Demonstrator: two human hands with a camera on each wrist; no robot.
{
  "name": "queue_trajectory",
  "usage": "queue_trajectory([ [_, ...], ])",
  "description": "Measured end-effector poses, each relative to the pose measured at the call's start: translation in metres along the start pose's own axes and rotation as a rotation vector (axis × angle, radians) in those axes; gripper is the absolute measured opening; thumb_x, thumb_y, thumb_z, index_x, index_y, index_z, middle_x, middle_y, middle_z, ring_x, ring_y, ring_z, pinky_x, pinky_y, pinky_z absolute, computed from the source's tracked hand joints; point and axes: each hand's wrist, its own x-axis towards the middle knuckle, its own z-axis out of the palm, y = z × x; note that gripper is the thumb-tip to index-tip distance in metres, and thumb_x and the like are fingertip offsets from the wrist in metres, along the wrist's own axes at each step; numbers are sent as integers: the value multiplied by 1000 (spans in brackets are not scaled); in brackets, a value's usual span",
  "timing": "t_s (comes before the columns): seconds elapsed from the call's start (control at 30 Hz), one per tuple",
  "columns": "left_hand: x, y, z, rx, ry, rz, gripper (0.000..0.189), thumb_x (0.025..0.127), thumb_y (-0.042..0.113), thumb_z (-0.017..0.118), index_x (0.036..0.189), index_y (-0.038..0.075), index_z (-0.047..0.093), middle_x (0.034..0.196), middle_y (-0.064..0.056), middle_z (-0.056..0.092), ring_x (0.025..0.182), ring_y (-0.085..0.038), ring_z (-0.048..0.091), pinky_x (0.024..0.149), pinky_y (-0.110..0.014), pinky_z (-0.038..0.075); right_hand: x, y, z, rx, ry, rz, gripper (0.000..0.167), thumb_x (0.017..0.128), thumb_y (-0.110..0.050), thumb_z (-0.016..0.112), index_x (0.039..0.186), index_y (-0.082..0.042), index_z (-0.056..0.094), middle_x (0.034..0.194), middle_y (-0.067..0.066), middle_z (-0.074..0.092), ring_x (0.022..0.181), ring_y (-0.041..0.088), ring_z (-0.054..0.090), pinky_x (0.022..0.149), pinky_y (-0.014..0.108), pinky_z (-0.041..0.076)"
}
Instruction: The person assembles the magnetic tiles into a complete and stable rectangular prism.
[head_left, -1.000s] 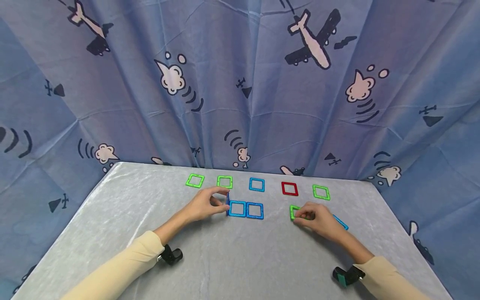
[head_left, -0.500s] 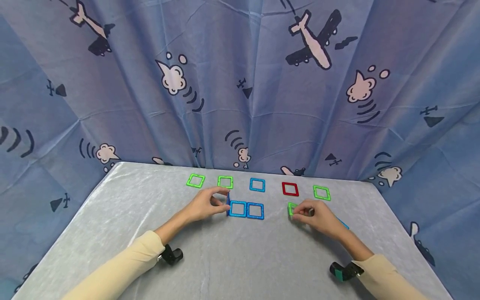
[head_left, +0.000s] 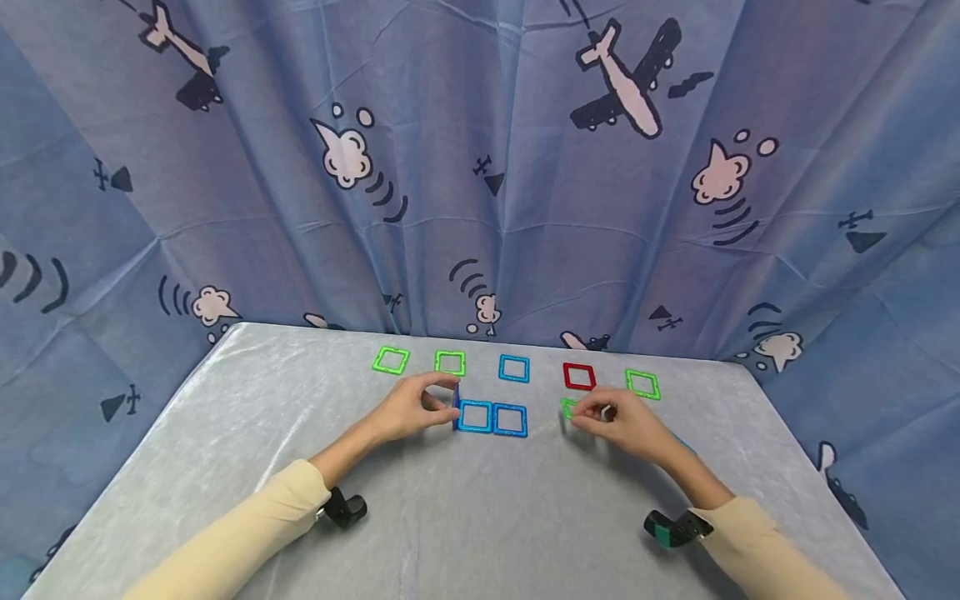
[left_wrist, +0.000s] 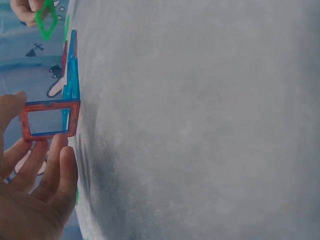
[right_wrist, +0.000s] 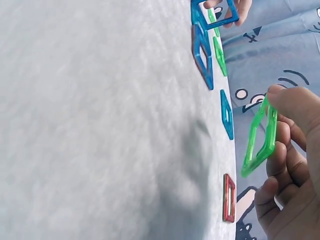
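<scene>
My left hand (head_left: 408,407) pinches a dark blue magnetic tile (head_left: 456,407), a square open frame, between thumb and fingers. It stands on edge at the left side of two flat blue tiles (head_left: 492,418) laid side by side; in the left wrist view its frame (left_wrist: 75,117) looks reddish with blue edges. My right hand (head_left: 626,423) grips a green square tile (right_wrist: 259,162) by one edge, thumb against curled fingers. That tile is raised above the tabletop, tilted, and partly hidden by the fingers in the head view.
Along the back lie a green tile (head_left: 387,372), another green tile (head_left: 450,352), a blue tile (head_left: 513,381), a red tile (head_left: 579,388) and a third green tile (head_left: 642,397). A blue tile (head_left: 685,442) shows partly behind the right wrist. A patterned curtain (head_left: 480,167) hangs behind the table.
My right hand has lifted the green tile and carried it leftward and slightly away from me. The left hand keeps its hold on the upright blue tile, unmoved.
</scene>
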Motion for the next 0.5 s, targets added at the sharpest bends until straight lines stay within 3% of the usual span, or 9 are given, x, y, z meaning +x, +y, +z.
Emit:
queue_trajectory([
  [0.17, -1, 1, -1, 3, 0, -2, 55, 91, 14, 79, 139, -3, 58, 127, -15, 65, 87, -11, 71, 71, -30, 54, 7, -1, 2, 26, 0, -34, 8, 90, -12, 80, 90, -18, 75, 79, -6, 61, 73, 15, 56, 60, 28, 44],
  [0.5, -3, 1, -1, 8, 6, -15, 49, 96, 19, 74, 139, -1, 59, 128, -12, 66, 88, -13, 71, 68, -30, 54, 16, -6, 1, 43, -23, -85, 7, 90, -4, 78, 91, -10, 76, 79, -6, 62, 73, 15, 56, 60, 29, 45],
])
